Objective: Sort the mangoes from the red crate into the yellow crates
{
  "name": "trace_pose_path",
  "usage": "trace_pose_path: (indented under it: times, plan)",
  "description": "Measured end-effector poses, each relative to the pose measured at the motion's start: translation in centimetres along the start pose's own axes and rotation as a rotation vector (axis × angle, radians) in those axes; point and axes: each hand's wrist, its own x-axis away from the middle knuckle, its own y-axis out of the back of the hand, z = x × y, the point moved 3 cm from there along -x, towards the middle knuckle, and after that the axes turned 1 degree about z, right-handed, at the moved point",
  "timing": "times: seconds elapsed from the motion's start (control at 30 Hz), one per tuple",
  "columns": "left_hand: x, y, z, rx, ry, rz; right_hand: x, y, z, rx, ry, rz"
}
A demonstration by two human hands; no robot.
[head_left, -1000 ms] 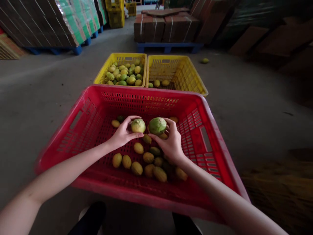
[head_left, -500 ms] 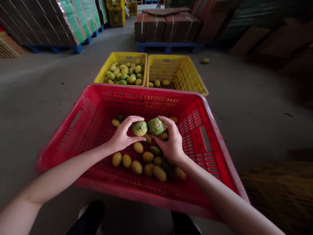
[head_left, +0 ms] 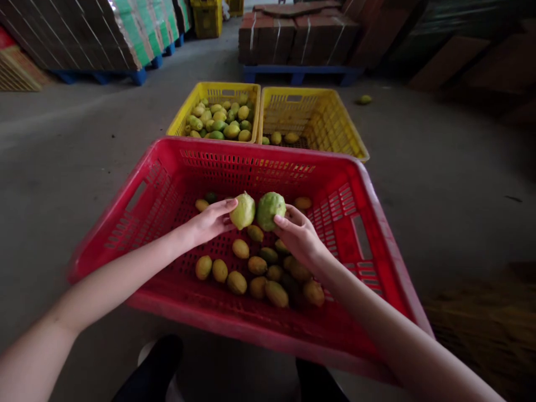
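My left hand (head_left: 213,220) is closed on a yellow-green lemon (head_left: 243,211), thumb and fingertips gripping its left side. Beside it, my right hand (head_left: 299,231) grips a greener, bumpy lemon (head_left: 270,210) from the right. The two fruits are held close together above the red crate (head_left: 192,312). On the crate's slotted bottom lie several loose lemons (head_left: 237,283), mostly yellow with some dark green ones. My right hand and forearm hide part of the fruit beneath.
Beyond the red crate stand a yellow crate (head_left: 178,118) with many lemons and another yellow crate (head_left: 335,125) with a few. One fruit (head_left: 364,99) lies on the floor. Stacked cardboard (head_left: 268,42) rests on a blue pallet (head_left: 297,75); wrapped stacks (head_left: 79,33) stand left.
Both hands have turned the lemons, so different sides of them now show. The grip has shifted to the fruits' outer sides. The crates appear slightly further right and higher in view.
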Motion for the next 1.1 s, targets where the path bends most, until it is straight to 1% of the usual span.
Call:
trace_pose_path:
  times: [0.1, 0.2, 0.27, 0.4, 0.47, 0.57, 0.67, 0.87, 0.97, 1.1]
  plan:
    - [-0.1, 0.3, 0.2, 0.096, 0.04, -0.111, -0.2, 0.0, -0.1, -0.055, -0.039, 0.056]
    - [-0.1, 0.3, 0.5, 0.12, 0.087, -0.188, -0.2, 0.1, -0.3, -0.064, -0.078, 0.095]
    - [-0.1, -0.1, 0.7, 0.106, 0.115, -0.186, -0.3, 0.2, -0.5, -0.092, -0.135, 0.109]
    - [0.3, -1.1, 1.0, 0.058, 0.09, -0.095, -0.3, -0.1, -1.1, -0.177, -0.237, 0.146]
    - [0.4, -1.3, 1.1, 0.041, 0.074, -0.066, -0.3, -0.3, -1.3, -0.177, -0.239, 0.162]
    - [0.5, -1.1, 1.3, 0.03, 0.086, -0.081, -0.2, -0.4, -1.7, -0.125, -0.216, 0.166]
    - [0.4, -0.9, 1.6, 0.023, 0.101, -0.091, 0.0, -0.5, -1.9, -0.117, -0.231, 0.126]
    - [0.3, -1.0, 2.5, 0.068, 0.171, -0.072, 0.2, -1.1, -1.7, -0.238, -0.362, 0.087]
    - [0.2, -0.6, 2.8, 0.062, 0.242, -0.114, 0.2, -1.1, -1.7, -0.284, -0.407, 0.017]
    - [0.0, -0.2, 2.5, 0.034, 0.213, -0.209, 0.4, -0.9, -1.9, -0.341, -0.505, -0.104]
